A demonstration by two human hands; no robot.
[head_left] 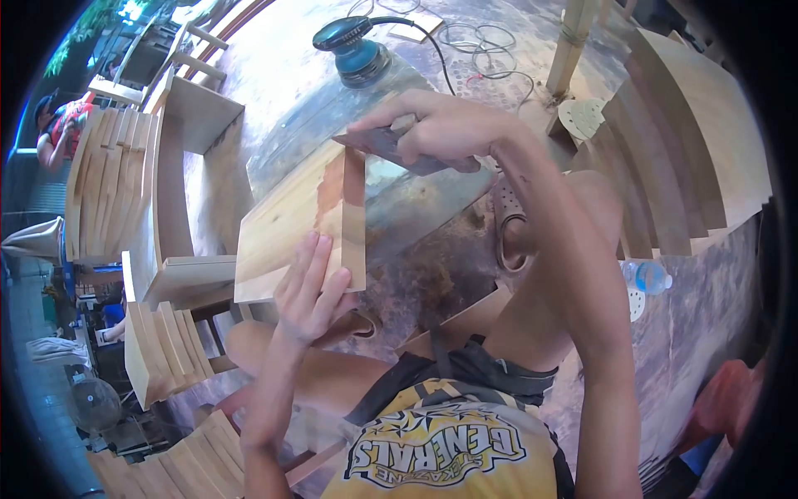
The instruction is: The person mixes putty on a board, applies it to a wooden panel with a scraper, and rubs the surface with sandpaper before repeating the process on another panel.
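A pale wooden piece (278, 224) with a thick side edge is tilted up in front of me, a reddish-brown patch near its upper corner. My left hand (312, 287) grips its lower right corner, fingers lying over the face and edge. Up at the top corner, my right hand (436, 129) is closed around a flat, thin dark grey piece (378, 143), whose pointed end meets the wood. I cannot tell whether that piece is a blade or a folded abrasive sheet. Beneath the wood is a worn grey-blue board (432, 195).
A blue sander (356, 58) with a black cord stands beyond the board. Stacked wooden panels (665, 158) rise at right, near a plastic bottle (648, 277) and a sanding disc (580, 119). Wooden frames (170, 200) and more stacked pieces (108, 183) line the left; a person (62, 129) is farther back.
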